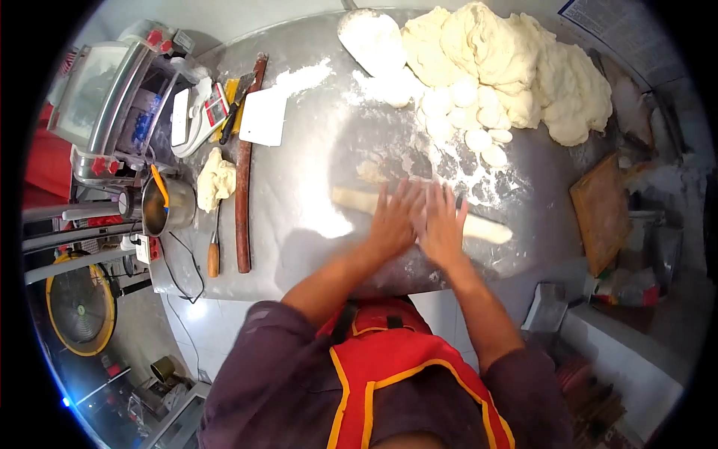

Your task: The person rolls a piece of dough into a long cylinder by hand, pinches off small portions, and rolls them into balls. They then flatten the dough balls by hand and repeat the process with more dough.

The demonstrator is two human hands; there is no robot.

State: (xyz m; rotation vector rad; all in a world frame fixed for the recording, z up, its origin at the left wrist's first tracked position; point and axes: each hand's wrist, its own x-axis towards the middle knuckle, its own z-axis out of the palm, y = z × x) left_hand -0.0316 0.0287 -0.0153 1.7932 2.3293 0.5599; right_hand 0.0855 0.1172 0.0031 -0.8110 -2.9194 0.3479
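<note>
A long rope of dough (486, 229) lies crosswise on the floured metal table (307, 179). Flat across its middle rests my left hand (400, 215), fingers stretched out and pointing away from me. Beside it, nearly touching, my right hand (443, 224) lies on the same rope with its fingers extended. The rope's two ends stick out past my hands, and its middle is hidden under them. Beyond my hands, loose flour and several small round dough pieces (479, 140) are scattered before a big mound of dough (493, 45).
To the left lie a long wooden rolling pin (244, 172), a white scraper (263, 117), a kitchen scale (202, 120), a dough lump (217, 179), a wooden-handled tool (214, 258) and a metal pot (168, 206). A wooden board (600, 213) stands at the right edge.
</note>
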